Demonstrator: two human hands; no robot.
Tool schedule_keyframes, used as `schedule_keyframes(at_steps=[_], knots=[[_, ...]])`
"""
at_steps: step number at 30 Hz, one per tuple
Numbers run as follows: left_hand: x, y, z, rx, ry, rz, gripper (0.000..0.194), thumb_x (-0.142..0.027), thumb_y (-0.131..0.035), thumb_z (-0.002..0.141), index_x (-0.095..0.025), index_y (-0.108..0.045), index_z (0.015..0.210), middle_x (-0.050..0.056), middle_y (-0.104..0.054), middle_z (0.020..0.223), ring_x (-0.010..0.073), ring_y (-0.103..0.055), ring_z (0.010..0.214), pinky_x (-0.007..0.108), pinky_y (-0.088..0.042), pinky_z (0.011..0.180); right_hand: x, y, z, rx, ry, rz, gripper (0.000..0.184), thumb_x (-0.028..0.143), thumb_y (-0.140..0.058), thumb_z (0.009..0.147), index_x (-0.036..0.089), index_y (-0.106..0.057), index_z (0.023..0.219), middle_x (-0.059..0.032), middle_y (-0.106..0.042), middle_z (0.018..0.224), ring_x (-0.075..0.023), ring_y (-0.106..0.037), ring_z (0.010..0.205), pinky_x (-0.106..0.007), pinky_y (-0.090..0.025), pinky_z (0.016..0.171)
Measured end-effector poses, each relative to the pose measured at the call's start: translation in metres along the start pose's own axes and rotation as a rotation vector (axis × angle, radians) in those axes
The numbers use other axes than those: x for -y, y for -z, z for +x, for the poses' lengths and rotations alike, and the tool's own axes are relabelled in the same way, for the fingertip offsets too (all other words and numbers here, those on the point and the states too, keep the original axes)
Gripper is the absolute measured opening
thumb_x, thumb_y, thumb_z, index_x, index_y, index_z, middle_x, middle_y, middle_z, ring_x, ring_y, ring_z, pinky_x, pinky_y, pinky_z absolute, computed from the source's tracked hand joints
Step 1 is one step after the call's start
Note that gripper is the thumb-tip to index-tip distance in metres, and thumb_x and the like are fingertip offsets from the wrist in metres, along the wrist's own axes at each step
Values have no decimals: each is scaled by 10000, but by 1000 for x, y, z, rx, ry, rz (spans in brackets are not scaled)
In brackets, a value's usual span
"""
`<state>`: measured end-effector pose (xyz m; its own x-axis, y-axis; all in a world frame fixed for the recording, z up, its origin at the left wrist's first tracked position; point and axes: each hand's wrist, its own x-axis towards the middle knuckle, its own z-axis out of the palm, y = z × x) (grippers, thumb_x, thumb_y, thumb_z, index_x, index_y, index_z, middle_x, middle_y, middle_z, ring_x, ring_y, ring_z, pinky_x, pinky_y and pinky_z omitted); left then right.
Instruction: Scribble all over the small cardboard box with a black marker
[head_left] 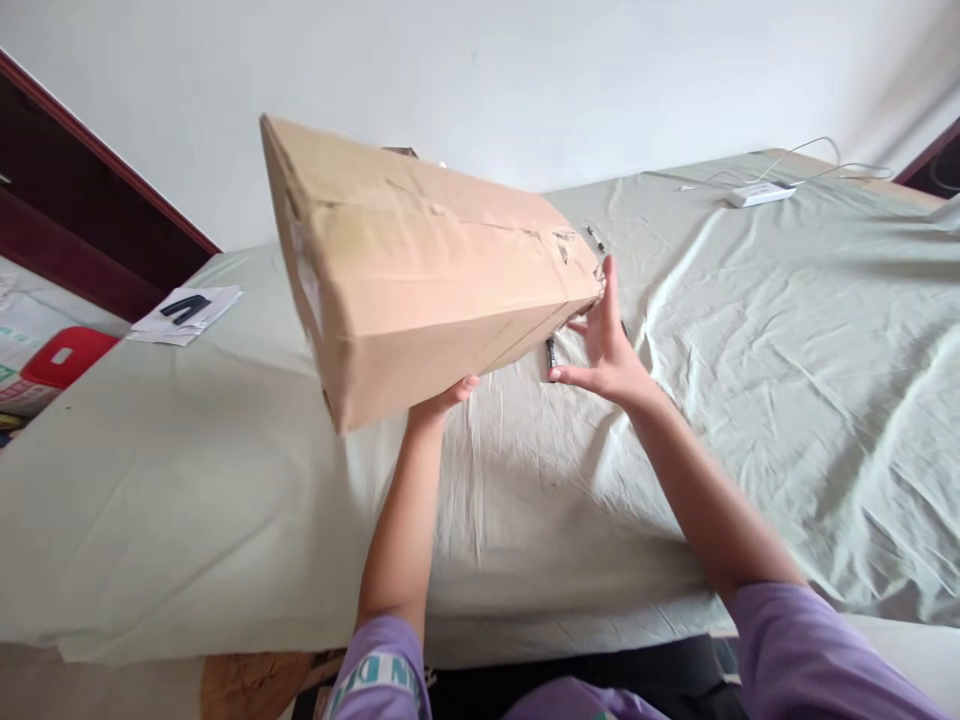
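A long brown cardboard box [420, 270] is held tilted above a surface covered by a pale green sheet [750, 380]. Its left end is raised and its right end is low near the sheet. My left hand [442, 400] is under the box's lower edge, fingers curled up against it. My right hand [604, 345] is at the box's right end, fingers spread and pressing against it. A small dark pen-like object [551, 352] lies on the sheet just under that end.
A white power strip [759, 193] with cables lies at the far right. Papers with a black object [186, 310] sit at the left edge. A red item [66, 357] is beyond it. Dark wooden furniture [82, 230] stands at left.
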<state>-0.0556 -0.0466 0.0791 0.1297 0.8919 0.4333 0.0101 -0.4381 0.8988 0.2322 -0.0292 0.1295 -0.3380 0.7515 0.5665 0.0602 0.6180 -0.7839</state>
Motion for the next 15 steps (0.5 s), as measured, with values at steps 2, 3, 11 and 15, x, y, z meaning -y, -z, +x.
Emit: schedule_keyframes(at_steps=[2,3,11,15], knots=[[7,-17,5,-1,-37,-27,747,-790,-728,925,-228,-678,1414,148,-677,1472,334,-678,1330,572,-584,1158,-10,-11,-3,59,-43,110,1538,792,-972,593,373,-112,1797,-141,-160,1894,-413,-168,1765,-687,-291,1376],[10,-24,6,8,-44,-40,836,-880,-754,823,-265,-697,1387,132,-686,1465,353,-670,1347,574,-588,1163,-11,-15,-4,64,-84,147,1495,805,-974,570,326,-230,1776,-177,-285,1852,-430,-242,1744,-687,-285,1381],[10,-22,-3,95,-40,-107,726,-871,-845,689,-275,-743,1092,91,-763,1043,340,-763,1055,502,-695,916,36,-7,2,70,-41,86,1168,940,-845,590,264,-650,1523,-141,-743,1469,-441,-559,1563,-564,-507,1300],[-4,5,0,-18,-100,-107,814,-873,-893,633,-318,-722,1204,69,-763,1150,327,-736,1186,509,-662,1036,40,0,7,16,10,7,1204,993,-765,629,256,-612,1569,-134,-698,1540,-431,-506,1611,-559,-476,1334]])
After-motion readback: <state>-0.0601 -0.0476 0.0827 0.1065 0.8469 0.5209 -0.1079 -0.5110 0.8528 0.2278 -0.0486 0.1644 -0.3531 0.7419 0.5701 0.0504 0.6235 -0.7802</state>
